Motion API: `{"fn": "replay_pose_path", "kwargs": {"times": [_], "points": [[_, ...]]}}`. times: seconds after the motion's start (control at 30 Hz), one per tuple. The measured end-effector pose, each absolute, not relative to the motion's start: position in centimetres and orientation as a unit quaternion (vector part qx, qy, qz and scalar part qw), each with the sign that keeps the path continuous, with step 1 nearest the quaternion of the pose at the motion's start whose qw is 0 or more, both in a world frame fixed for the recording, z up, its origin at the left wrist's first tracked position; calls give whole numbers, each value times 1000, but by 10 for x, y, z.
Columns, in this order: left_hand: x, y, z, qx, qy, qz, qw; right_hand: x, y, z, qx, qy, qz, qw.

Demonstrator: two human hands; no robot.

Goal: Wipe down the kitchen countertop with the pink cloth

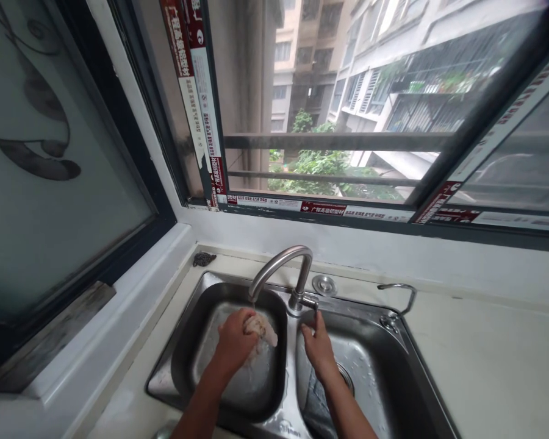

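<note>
Left hand (236, 336): we have its fingers curled around a pale, soft-looking lump (268, 332), part of which pokes out past them.
Pale lump: we see it over the left basin (210, 361), near the faucet spout (253, 289).
Right hand (320, 349): we keep thumb and forefinger parted, gripping nothing, the forefinger's tip at the faucet lever (309, 302); whether it presses, we cannot tell.
Right basin (370, 356): below our right forearm we see a dark, flat object (316, 399) beside the drain (346, 377).
Back ledge: we see a dark scrubber (204, 259) in the corner.
</note>
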State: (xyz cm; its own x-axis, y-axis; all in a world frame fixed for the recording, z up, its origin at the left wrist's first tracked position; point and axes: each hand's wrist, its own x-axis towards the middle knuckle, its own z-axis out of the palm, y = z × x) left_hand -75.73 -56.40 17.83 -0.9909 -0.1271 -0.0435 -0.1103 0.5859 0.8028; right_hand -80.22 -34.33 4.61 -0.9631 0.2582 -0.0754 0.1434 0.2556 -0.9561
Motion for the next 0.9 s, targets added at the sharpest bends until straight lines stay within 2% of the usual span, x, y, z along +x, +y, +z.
{"fn": "replay_pose_path", "kwargs": {"times": [0.2,0.37,0.43,0.57,0.63,0.77,0.9], "points": [[-759,-561,177,141,-888,-435,45,-808,-343,62,-134,-755,642,19],[-758,-563,179,180,-818,-540,83,-789,-335,70,-180,-700,691,-22],[-754,-562,186,191,-773,-599,86,-764,-344,65,-218,-631,739,-87],[-739,-558,197,208,-703,-672,107,-713,-393,51,-258,-363,835,-322],[-729,-558,196,203,-682,-694,111,-705,-421,51,-216,-262,863,-373],[-702,-565,181,188,-676,-708,83,-728,-454,73,-128,-178,919,-327],[-673,-577,152,171,-699,-691,71,-761,-455,91,-183,-236,928,-223]]}}
